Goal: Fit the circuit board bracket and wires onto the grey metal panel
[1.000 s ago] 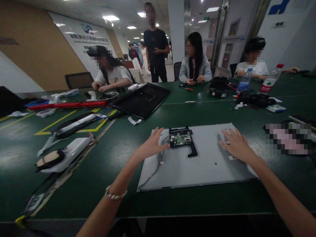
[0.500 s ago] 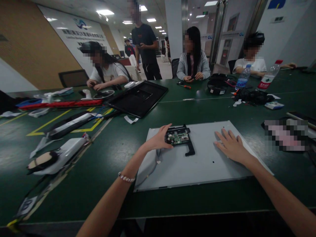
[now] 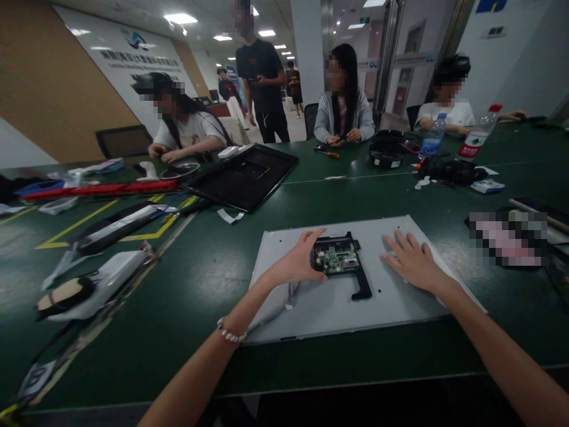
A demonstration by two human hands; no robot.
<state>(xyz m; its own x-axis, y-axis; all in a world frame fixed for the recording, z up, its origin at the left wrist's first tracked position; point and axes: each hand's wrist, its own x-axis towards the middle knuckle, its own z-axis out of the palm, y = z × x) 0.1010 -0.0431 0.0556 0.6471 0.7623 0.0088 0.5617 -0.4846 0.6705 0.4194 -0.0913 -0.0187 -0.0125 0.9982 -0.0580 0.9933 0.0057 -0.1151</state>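
1. The left hand [image 3: 299,261] is grasping a black bracket [image 3: 363,286] by its left side, with the thumb curling at the near corner and the fingers reaching over the far corner.
2. The bracket is framing a green circuit board [image 3: 336,260] and is lying around the middle of a grey panel [image 3: 329,314], with its hooked arm pointing toward the near side.
3. The right hand [image 3: 411,259] is holding nothing; it is resting palm down with spread fingers on the right part of the panel, well apart from the bracket.
4. A thin cable [image 3: 288,293] is trailing from beneath the left hand toward the panel's near left corner.
5. A beaded bracelet [image 3: 229,332] is circling the left wrist.
6. The panel is lying flat on the green table [image 3: 195,296], near its front edge.
7. Farther off and to the left, a black shell [image 3: 244,178] is lying on the table, with a white paper strip [image 3: 230,216] sitting just beside its near edge.
8. On the far right, a blue-labelled bottle [image 3: 432,139] and a red-capped bottle [image 3: 480,135] are standing near a dark bundle [image 3: 451,171].
9. Across the table, a person in grey sleeves [image 3: 344,118] is sitting, and an orange-handled screwdriver [image 3: 329,153] is lying near that person's hands.
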